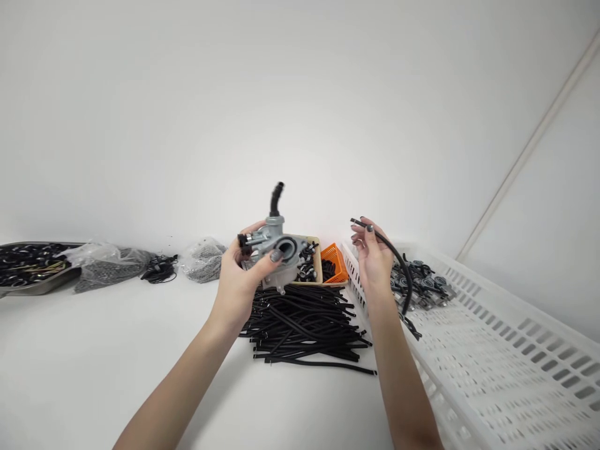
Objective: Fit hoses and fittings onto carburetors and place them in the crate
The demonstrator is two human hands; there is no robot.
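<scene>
My left hand (241, 269) is wrapped round a grey metal carburetor (272, 234), its thumb beside the round bore. A short black elbow tube sticks up from the top of the carburetor. In my right hand (375, 256) a black rubber hose (398, 259) is pinched between thumb and fingers. One end of the hose points left toward the carburetor, apart from it; the rest curves down past the wrist. Below and between both hands lies a pile of black hoses (304, 328) on the white table (94, 362).
A white slotted crate (506, 387) on the right holds several carburetors (426, 284). Behind the hoses stand a cream bin (319, 265) of small parts and an orange basket (340, 262). Farther left are clear bags (112, 265) of small parts, a black cable bundle (159, 269) and a metal tray (51, 284).
</scene>
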